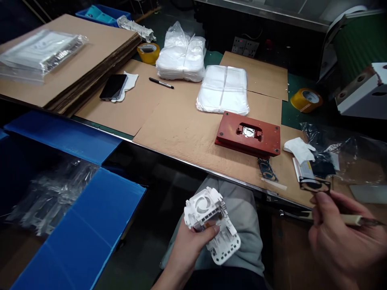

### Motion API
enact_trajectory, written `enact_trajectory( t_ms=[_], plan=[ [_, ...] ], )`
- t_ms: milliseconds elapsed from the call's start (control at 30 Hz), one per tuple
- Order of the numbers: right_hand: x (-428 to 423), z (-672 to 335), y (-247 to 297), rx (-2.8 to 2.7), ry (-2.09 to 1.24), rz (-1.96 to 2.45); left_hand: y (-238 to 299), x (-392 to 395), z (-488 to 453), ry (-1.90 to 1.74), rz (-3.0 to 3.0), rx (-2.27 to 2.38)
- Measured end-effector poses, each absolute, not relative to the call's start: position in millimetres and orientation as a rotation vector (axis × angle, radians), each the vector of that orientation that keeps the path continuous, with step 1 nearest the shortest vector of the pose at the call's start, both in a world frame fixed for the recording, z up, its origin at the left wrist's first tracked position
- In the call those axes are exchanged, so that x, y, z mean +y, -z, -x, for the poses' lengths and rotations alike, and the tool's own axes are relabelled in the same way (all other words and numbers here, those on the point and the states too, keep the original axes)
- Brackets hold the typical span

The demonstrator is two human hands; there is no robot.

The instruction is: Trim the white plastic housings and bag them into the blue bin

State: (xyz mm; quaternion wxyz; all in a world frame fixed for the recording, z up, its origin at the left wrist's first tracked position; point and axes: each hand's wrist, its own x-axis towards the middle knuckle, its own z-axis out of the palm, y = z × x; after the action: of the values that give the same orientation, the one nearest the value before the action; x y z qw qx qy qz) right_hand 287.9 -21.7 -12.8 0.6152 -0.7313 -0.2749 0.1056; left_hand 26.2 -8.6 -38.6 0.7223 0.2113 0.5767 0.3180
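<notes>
My left hand (193, 245) is closed around a white plastic housing (225, 235), held tilted over my lap. At the housing's upper end sits a round, swirl-shaped part. Between thumb and forefinger, my right hand (341, 233) pinches a thin black frame (314, 185) with a round opening. A slim tool with a cream handle (352, 219) also lies in that hand's grip; its exact kind is unclear. On the table a red fixture block (236, 139) has a small white and silver piece (248, 131) in its recess. Black cut-out frames (266, 169) lie by its front edge.
Two bundles of white bags (223, 88) lie behind the fixture. A white glove (299, 149), clear plastic film (356, 157) and yellow tape (306, 100) are at the right. Leftward are a phone (113, 87), a pen (161, 83), stacked cardboard (99, 44) and a blue bin (121, 205).
</notes>
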Motion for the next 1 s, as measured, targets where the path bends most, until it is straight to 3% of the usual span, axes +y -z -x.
enact_trajectory(
  t_ms=[100, 200, 300, 1000],
  plan=[
    [-31, -249, 8, -0.327, -0.624, 1.633, 41, -4, -26, -0.781, -0.679, 1.344],
    [-40, -213, 7, -0.339, -1.051, 1.576, 36, 3, -24, -0.766, -0.95, 1.341],
    [-46, -189, 6, -0.379, -1.264, 1.486, 31, 7, -22, -0.775, -1.091, 1.323],
    [-41, -165, 13, -0.396, -1.371, 1.438, 31, -2, -27, -0.771, -1.128, 1.437]
  ],
)
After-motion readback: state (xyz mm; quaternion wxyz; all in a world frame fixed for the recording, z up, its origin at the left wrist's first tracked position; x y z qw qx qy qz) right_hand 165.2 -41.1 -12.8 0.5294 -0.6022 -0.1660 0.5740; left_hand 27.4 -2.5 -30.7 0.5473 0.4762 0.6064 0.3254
